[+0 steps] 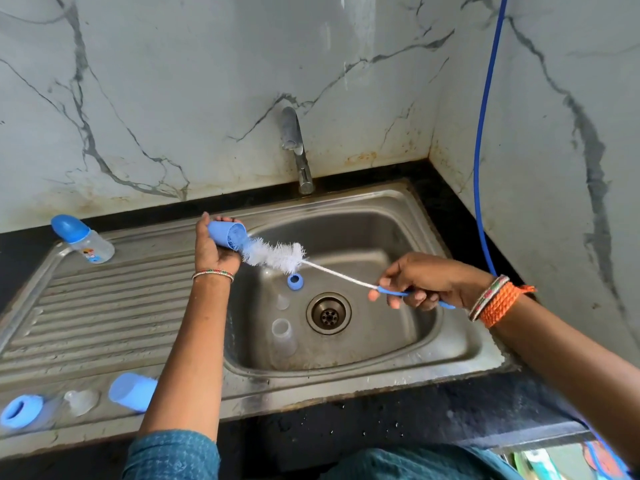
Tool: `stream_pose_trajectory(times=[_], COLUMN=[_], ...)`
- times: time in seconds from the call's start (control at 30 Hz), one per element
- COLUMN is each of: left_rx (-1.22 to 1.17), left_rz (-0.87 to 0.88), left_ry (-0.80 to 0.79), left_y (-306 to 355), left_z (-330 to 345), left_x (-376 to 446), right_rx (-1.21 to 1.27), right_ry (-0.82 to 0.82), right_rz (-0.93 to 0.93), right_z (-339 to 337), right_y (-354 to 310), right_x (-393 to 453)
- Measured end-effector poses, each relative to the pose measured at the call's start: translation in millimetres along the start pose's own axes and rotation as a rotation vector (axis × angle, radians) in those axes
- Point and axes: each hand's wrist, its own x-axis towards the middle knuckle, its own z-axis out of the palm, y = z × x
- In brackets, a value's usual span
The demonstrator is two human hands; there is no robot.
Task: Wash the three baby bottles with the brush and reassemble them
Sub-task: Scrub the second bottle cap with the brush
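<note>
- Head view, looking down on a steel sink [450, 344] with a ribbed drainboard [86, 317] on its 9 o'clock side, set in a black counter [440, 202].
- Left hand [213, 247] raised over the sink's 10 o'clock rim, fingers wrapped round a blue bottle cap [225, 233], open mouth turned toward 3 o'clock.
- Right hand [426, 282] over the basin's 3 o'clock side, fingers curled on the blue handle of the bottle brush [277, 256]; the wire stem runs toward 10 o'clock.
- White bristle head lies just at the cap's mouth, tip touching or just inside; cannot tell how far in.
- In the basin: blue collar ring [295, 282] at 11 o'clock of the drain [328, 313], under the bristles.
- Clear nipple [282, 301] at 9 o'clock of the drain, hard to make out.
- Clear bottle body [284, 337] lying at 8 o'clock of the drain, mouth toward 12.
- Assembled baby bottle [83, 242] with blue cap, tilted, at the drainboard's far 10 o'clock corner.
- Drainboard near edge, 7 o'clock: second blue cap [133, 391] on its side beside the left forearm, a clear nipple piece [81, 400] at its 9 o'clock, then a bottle with blue collar [22, 412] lying at the frame edge.
- Tap [296, 147] at the sink's 12 o'clock, no water visible.
- Blue hose [483, 133] hangs down the marble wall [173, 81] at 2 o'clock.
- Bangles on both wrists, orange thread on the right.
</note>
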Motion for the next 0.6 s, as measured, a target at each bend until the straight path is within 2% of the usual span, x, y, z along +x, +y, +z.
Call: stream_pose_trajectory(times=[0.03,0.13,0.17,0.2,0.23,0.27,0.37,0.4,0.43,0.47,0.53,0.57,0.6], left_rx=[0.038,0.195,0.219,0.213,0.189,0.155,0.092,0.066,0.043,0.029,0.073,0.124,0.169], left_rz=[-0.011,-0.102,-0.119,-0.115,-0.098,-0.083,-0.053,-0.053,-0.053,-0.057,-0.069,-0.083,-0.098], left_ry=[0.028,0.171,0.193,0.2,0.201,0.19,0.088,0.052,0.034,0.042,0.087,0.108,0.124], left_y=[0.6,-0.4,-1.7,-3.6,-4.8,-5.8,-5.0,-4.5,-3.6,-2.8,-3.6,-5.4,-8.5], left_z=[-0.9,-9.9,-11.9,-12.7,-13.1,-12.5,-4.1,-2.2,-1.0,-1.0,-3.3,-4.9,-5.1], left_x=[1.1,11.1,13.9,15.3,15.8,15.4,7.0,5.2,4.9,5.2,7.7,8.9,8.6], right_rx=[-0.14,-0.909,-1.033,-1.091,-1.09,-0.985,-0.118,0.059,0.045,-0.143,-0.779,-1.002,-1.125], right_ry=[0.121,0.781,0.929,0.985,0.969,0.857,0.092,-0.009,0.012,0.129,0.629,0.857,1.01], right_rz=[-0.092,-0.493,-0.641,-0.744,-0.75,-0.661,-0.059,0.009,-0.028,-0.104,-0.341,-0.503,-0.685], right_z=[0.8,8.3,10.3,12.5,14.9,14.3,8.6,5.9,4.1,5.6,9.0,11.6,14.6], right_y=[5.3,15.2,18.7,18.8,17.6,13.2,-3.4,-1.3,0.4,3.4,5.3,7.3,10.9], right_x=[3.2,8.9,10.3,10.7,10.2,7.6,-3.4,-1.9,-0.3,-2.0,-5.0,-7.6,-8.4])
